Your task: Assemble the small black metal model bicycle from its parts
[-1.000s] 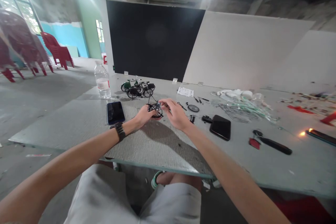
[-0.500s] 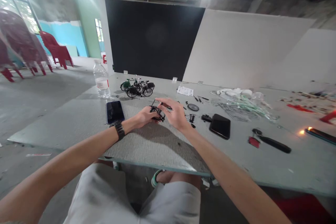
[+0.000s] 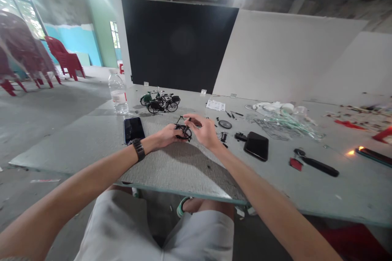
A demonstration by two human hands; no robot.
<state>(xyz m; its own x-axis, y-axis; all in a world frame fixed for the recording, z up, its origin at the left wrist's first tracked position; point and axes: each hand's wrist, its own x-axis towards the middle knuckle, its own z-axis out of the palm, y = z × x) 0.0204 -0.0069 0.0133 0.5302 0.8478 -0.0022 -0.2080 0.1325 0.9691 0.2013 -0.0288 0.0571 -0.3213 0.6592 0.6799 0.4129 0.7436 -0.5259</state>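
Low over the table, my left hand [image 3: 168, 135] grips a partly built black model bicycle [image 3: 184, 132] from its left side. One spoked wheel shows on it, and part of the frame is hidden by my fingers. Reaching in from the right, my right hand [image 3: 206, 131] is closed, its thumb and fingertips pinching a small dark part [image 3: 188, 121] at the top of the model. Whether that part is attached to the bicycle I cannot tell. Just right of this hand lie a loose spoked wheel [image 3: 225, 124] and small black parts [image 3: 223, 136].
Finished-looking model bicycles [image 3: 162, 105] stand behind my hands, near a water bottle [image 3: 118, 93]. A phone [image 3: 134, 129] lies left. To the right are a black rectangular device [image 3: 257, 146], a black-handled tool [image 3: 320, 167], clear plastic wrapping [image 3: 281, 120] and a paper sheet [image 3: 216, 105].
My right fingers have shifted slightly at the top of the model, and the small dark part shows more clearly between them. My left hand keeps its hold on the model bicycle.
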